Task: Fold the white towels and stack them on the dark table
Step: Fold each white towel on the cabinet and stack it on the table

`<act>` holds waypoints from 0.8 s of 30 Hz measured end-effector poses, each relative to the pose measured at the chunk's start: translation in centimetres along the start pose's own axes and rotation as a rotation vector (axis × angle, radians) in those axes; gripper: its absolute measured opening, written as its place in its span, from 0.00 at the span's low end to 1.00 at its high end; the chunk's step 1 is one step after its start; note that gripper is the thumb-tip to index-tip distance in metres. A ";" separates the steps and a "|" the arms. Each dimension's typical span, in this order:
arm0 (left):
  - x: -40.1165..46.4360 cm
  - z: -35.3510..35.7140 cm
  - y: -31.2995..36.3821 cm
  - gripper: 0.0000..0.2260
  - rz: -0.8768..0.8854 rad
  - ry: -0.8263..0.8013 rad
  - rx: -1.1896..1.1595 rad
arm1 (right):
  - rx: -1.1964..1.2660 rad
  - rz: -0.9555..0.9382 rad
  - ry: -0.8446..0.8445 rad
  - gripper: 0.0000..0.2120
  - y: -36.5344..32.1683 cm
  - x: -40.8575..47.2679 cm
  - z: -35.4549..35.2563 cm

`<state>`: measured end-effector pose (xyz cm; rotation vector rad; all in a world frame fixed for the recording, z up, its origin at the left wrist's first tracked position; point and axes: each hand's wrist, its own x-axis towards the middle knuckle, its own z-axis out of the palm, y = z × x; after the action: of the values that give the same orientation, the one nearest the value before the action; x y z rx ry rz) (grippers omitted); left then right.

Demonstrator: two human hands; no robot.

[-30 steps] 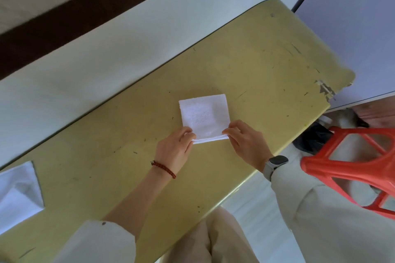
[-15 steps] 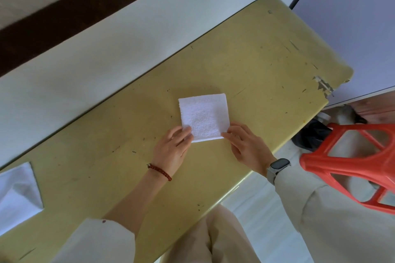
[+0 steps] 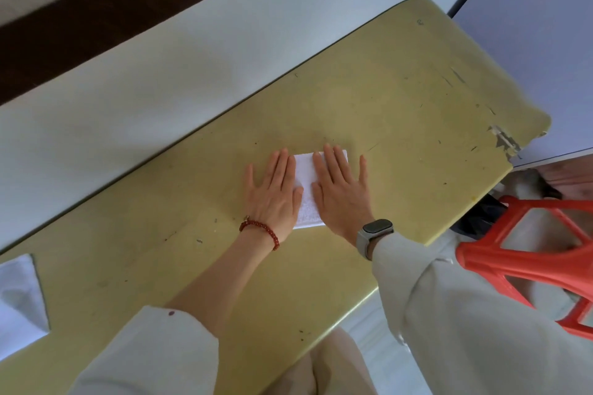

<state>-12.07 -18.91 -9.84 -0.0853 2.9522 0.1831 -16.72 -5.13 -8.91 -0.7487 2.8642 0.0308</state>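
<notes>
While both hands were just pinching the near edge half a second ago, now the left hand [image 3: 272,194] and right hand [image 3: 341,191] lie flat, fingers straight, pressing the folded white towel [image 3: 306,189] down mid-bench [image 3: 401,99]. No grip on anything. Another white towel [image 3: 19,295] sits at the far left edge.

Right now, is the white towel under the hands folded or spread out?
Folded: the white towel is a small thick rectangle, with the left hand and right hand pressing flat on it.
</notes>
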 end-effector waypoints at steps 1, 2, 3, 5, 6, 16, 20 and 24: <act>-0.2 0.3 -0.2 0.27 0.006 0.007 0.001 | 0.014 -0.001 -0.006 0.24 0.2 0.0 0.4; -0.3 0.6 -0.3 0.27 0.010 0.018 0.002 | 0.028 -0.007 -0.012 0.25 0.3 0.0 0.6; -0.3 0.8 -0.4 0.27 0.010 0.031 0.002 | 0.036 -0.013 -0.010 0.25 0.4 0.0 0.8; -0.3 1.1 -0.4 0.28 0.015 0.055 -0.006 | 0.043 -0.015 -0.018 0.25 0.4 0.1 0.8; -0.3 1.1 -0.4 0.29 0.020 0.067 -0.006 | 0.044 -0.014 -0.024 0.25 0.4 0.2 0.7; -1.4 0.2 -1.5 0.28 0.137 0.052 -0.030 | 0.238 -0.049 0.002 0.20 3.1 2.0 -3.0; -1.7 0.1 -1.1 0.28 0.053 0.010 -0.016 | 0.255 0.093 -0.183 0.17 3.7 3.6 -4.3; -1.7 0.2 -1.0 0.29 0.024 -0.009 -0.013 | 0.552 0.259 -0.342 0.17 3.7 2.9 -4.6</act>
<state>-10.24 -19.81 -9.88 -0.0507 2.9449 0.2049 -21.81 -3.63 -4.99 -0.2327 2.4396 -0.5196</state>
